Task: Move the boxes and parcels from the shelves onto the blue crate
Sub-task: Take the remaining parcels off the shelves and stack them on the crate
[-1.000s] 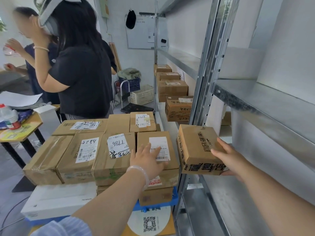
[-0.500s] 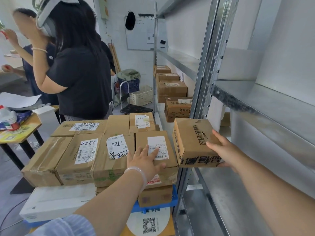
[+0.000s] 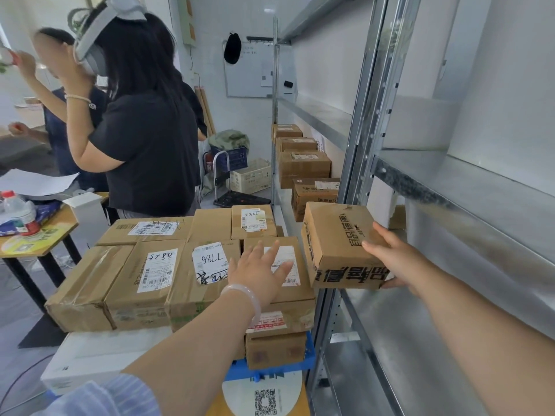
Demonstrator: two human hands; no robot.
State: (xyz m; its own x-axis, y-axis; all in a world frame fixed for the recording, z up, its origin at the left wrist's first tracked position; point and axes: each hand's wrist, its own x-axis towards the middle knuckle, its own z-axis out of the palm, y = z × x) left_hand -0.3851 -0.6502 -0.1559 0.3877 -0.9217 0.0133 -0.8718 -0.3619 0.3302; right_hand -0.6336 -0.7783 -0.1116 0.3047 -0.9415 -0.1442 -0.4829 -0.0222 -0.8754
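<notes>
My right hand (image 3: 390, 259) grips a small brown cardboard box with black lettering (image 3: 336, 238) by its right side and holds it in the air at the shelf post, beside the stacked boxes. My left hand (image 3: 258, 271) hovers with fingers spread over a labelled box (image 3: 288, 292) on top of the stack. The stack of brown boxes (image 3: 150, 277) sits on the blue crate (image 3: 270, 370), of which only a front corner shows. Several more boxes (image 3: 303, 166) stand on the far shelf.
The metal shelf unit (image 3: 450, 187) fills the right side, with a vertical post (image 3: 360, 139) just behind the held box. A person in a black shirt (image 3: 144, 145) stands behind the stack. A table with bottles (image 3: 33, 232) is at left. A white flat box (image 3: 90, 358) lies under the stack.
My right hand has carried the small box up and leftward, out of the shelf toward the stack. My left hand has lifted off the labelled box and spread its fingers.
</notes>
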